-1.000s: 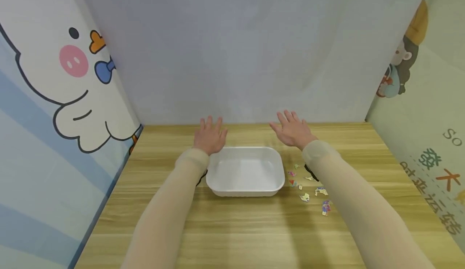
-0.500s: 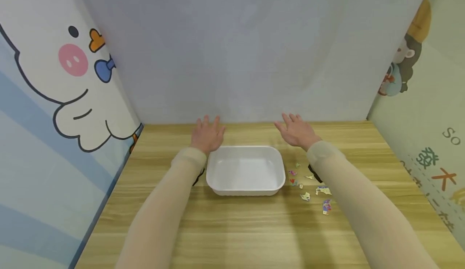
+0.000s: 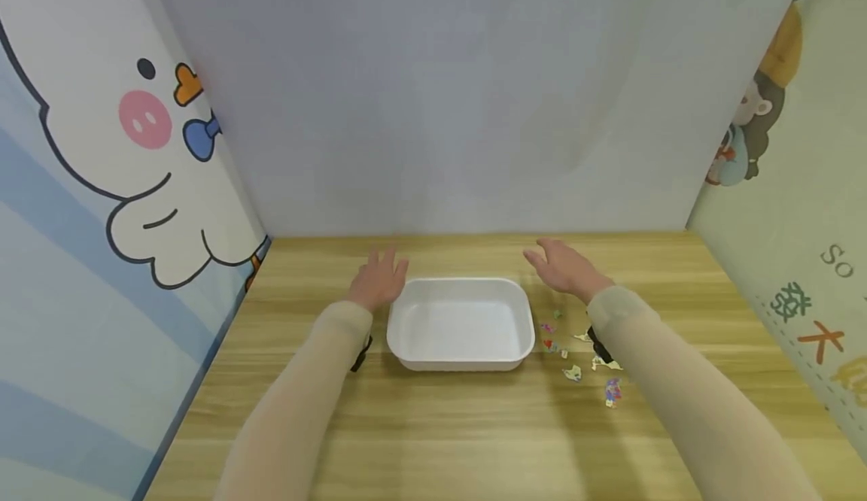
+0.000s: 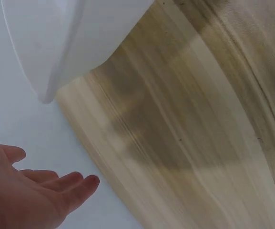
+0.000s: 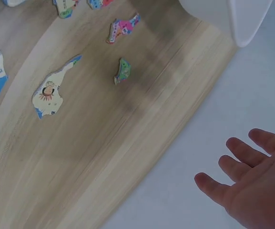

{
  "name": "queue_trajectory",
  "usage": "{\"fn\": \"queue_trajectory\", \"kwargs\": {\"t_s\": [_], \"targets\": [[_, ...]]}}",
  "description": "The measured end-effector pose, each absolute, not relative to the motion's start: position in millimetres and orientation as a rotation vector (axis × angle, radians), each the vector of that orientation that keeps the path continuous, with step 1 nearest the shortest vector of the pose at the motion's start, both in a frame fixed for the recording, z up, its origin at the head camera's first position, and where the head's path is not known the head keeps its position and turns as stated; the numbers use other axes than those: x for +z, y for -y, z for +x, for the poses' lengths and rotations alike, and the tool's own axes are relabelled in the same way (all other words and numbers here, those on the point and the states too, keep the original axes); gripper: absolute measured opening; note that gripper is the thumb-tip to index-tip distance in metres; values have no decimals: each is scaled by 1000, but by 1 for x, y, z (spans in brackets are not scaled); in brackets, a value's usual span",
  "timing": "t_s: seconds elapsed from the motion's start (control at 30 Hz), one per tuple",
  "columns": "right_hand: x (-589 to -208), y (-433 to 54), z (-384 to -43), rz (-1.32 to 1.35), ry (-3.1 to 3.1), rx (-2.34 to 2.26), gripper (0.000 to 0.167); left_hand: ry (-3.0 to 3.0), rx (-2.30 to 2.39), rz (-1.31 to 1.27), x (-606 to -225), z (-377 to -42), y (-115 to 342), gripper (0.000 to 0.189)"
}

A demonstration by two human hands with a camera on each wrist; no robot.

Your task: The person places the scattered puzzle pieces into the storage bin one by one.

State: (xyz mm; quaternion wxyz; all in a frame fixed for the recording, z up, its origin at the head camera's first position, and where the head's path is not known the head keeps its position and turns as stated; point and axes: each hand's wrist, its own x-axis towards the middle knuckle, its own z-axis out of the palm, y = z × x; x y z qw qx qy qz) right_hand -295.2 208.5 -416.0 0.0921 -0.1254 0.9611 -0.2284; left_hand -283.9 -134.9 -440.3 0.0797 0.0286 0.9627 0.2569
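Note:
A white rectangular tub (image 3: 460, 324) stands on the wooden table with nothing inside it. My left hand (image 3: 379, 281) hovers by its far left corner, fingers spread and holding nothing; the left wrist view shows the same hand (image 4: 37, 195) apart from the tub's wall (image 4: 75, 43). Beyond the tub's far right corner, my right hand (image 3: 567, 269) is in the air with its fingers extended and nothing in them. Several small printed cut-out pieces (image 3: 572, 373) lie on the table to the right of the tub. Among them, in the right wrist view, are a cream piece (image 5: 49, 95) and a green piece (image 5: 123, 70).
The wooden table (image 3: 433, 441) ends at a grey curtain (image 3: 433, 110) behind the tub. A cartoon-printed panel (image 3: 88, 185) bounds the left side, and a pale green printed panel (image 3: 813, 207) the right.
Both hands have come nearer and lower, the left drifting slightly left and the right moving right, widening the gap between them. The tub and the pieces stay in place.

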Motion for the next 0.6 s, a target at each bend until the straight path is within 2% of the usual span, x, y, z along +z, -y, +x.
{"fn": "queue_trajectory", "kwargs": {"t_s": [0.37, 0.6], "targets": [[-436, -215, -286, -459, -2910, -717, 57, -2789, 910, 68, -454, -271, 141, 72], [-451, -225, -275, -485, -2837, -802, 52, -2790, 1049, 42, -463, -263, 142, 63]]}}
